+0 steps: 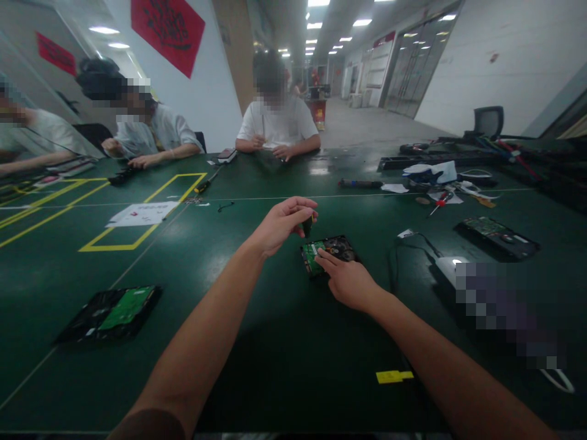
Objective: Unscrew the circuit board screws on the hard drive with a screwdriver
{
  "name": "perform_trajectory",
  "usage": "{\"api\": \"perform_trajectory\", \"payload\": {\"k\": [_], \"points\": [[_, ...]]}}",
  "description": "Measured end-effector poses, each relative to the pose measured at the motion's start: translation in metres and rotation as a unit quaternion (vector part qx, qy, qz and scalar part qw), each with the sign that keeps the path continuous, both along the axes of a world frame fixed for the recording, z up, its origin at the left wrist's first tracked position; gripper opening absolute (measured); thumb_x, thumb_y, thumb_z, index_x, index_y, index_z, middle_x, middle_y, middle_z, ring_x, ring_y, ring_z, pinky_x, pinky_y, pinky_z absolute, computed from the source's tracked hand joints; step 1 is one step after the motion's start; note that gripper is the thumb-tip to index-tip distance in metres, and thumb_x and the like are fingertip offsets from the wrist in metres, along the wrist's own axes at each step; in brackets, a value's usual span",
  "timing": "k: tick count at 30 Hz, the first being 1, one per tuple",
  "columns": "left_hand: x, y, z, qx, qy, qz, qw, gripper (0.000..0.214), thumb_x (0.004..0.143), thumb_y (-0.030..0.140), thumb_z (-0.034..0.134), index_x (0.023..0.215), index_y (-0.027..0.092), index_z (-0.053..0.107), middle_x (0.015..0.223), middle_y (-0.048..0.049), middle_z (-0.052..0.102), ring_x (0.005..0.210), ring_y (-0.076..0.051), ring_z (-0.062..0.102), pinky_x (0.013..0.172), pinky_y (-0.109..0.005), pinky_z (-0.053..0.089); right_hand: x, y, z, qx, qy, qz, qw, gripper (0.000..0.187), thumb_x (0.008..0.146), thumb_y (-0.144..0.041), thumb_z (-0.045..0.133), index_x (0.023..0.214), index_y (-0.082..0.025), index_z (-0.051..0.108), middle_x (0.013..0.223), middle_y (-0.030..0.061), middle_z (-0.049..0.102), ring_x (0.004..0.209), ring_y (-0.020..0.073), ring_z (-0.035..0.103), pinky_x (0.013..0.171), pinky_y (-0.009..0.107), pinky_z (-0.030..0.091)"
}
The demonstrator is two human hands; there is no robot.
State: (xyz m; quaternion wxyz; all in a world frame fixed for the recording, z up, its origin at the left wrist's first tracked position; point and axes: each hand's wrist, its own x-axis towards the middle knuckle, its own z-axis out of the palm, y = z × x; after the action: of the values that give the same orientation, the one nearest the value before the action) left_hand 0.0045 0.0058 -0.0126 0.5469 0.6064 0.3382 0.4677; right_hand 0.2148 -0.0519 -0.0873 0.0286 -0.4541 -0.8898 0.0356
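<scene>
A hard drive (346, 247) with a green circuit board lies on the table in front of me. Over its far left corner, my left hand (287, 223) is closed around a screwdriver (307, 227). Its dark handle with a bit of yellow points down toward the drive; the tip is too small to make out. My right hand (351, 282) rests on the drive's near side, index and middle fingers stretched onto the green board. Part of the drive is hidden beneath that hand.
Other hard drives lie at left (128, 308) and right (498, 235). A red-handled screwdriver (443, 200), a dark tool (360, 183), gloves (428, 173) and cables sit at the back right. A paper sheet (142, 214) lies on yellow tape. Several people sit across the table.
</scene>
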Motion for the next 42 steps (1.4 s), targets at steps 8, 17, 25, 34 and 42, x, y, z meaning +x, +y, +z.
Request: {"api": "perform_trajectory", "payload": {"k": [8,17,25,34,42], "points": [[0.0027,-0.0017,0.0025,-0.028,-0.055,-0.036,0.997,0.015,0.089,0.027,0.064,0.098,0.016,0.063,0.105,-0.0095,0.068,0.099,-0.019,0.065,0.074,-0.029,0.052,-0.0003,0.0,0.0011,-0.002,-0.016,-0.005,1.0,0.065,0.088,-0.019,0.043,0.152,-0.024,0.04,0.165,0.0051,0.025,0.108,0.0276,0.067,0.085,0.041,0.054],[0.0034,0.0001,-0.0009,-0.028,-0.032,-0.009,0.999,0.021,0.088,0.036,0.067,0.095,0.016,0.067,0.101,-0.0098,0.069,0.091,-0.018,0.063,0.069,-0.028,0.048,-0.0002,-0.0015,0.0028,-0.006,-0.008,-0.006,1.0,0.064,0.088,-0.019,0.043,0.152,-0.023,0.041,0.165,0.0052,0.025,0.108,0.0272,0.067,0.087,0.041,0.053],[-0.0009,0.0005,0.0,0.039,0.061,0.01,0.997,0.024,0.083,0.037,0.072,0.097,0.018,0.073,0.098,-0.0071,0.069,0.082,-0.015,0.058,0.066,-0.026,0.045,0.0008,0.0006,-0.0019,0.009,-0.005,0.001,1.0,0.063,0.088,-0.018,0.043,0.151,-0.022,0.042,0.164,0.0055,0.026,0.114,0.0273,0.065,0.088,0.039,0.053],[0.0008,-0.0034,0.0035,-0.006,0.0,-0.027,1.0,0.024,0.089,0.031,0.064,0.111,0.02,0.067,0.104,-0.0079,0.069,0.091,-0.017,0.063,0.067,-0.026,0.049,0.0,-0.0014,0.003,-0.005,-0.005,-0.004,1.0,0.064,0.087,-0.018,0.044,0.151,-0.023,0.041,0.164,0.0065,0.027,0.111,0.0274,0.066,0.087,0.04,0.053],[0.0025,-0.0035,0.0036,-0.049,-0.053,-0.058,0.996,0.016,0.091,0.029,0.061,0.101,0.018,0.067,0.11,-0.0109,0.068,0.1,-0.021,0.064,0.077,-0.033,0.054,-0.0004,-0.0012,0.0039,0.004,-0.008,0.002,1.0,0.064,0.088,-0.018,0.042,0.151,-0.022,0.041,0.164,0.0062,0.027,0.112,0.0284,0.065,0.084,0.041,0.054]]}}
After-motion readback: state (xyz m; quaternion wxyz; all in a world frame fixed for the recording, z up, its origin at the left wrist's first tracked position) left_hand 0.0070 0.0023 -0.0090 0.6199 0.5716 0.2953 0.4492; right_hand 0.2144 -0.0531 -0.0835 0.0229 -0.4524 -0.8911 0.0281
